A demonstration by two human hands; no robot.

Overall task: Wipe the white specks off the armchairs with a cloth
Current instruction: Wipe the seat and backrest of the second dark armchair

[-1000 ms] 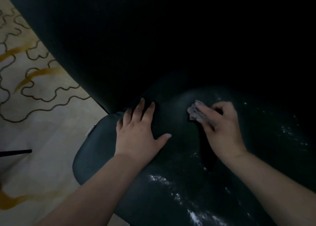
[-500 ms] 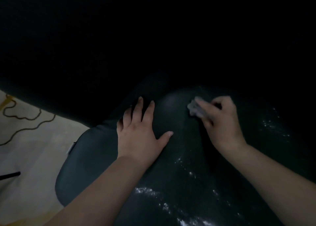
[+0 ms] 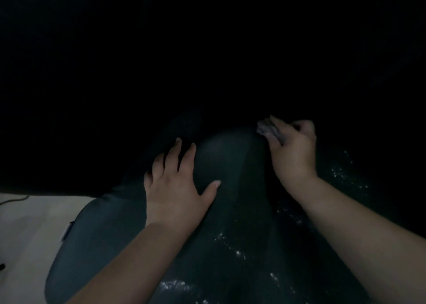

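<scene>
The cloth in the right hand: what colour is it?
Pale grey cloth, pinched by the right hand; head view.

The armchair [image 3: 230, 165] seat looks like dark green leather or vinyl, smooth with a dull sheen where light catches its rounded centre. White specks [image 3: 230, 248], powdery and matt, dust its near and right parts. The cloth [image 3: 265, 128] at the far right looks soft, greyish and crumpled; the floor [image 3: 27, 223] at left is pale and matt.

The dark green armchair [image 3: 96, 230] seat carries white specks [image 3: 230, 248] scattered over its near and right parts. A left hand [image 3: 177, 188] rests flat on it. The chair stands on a pale floor [image 3: 27, 230].
</scene>
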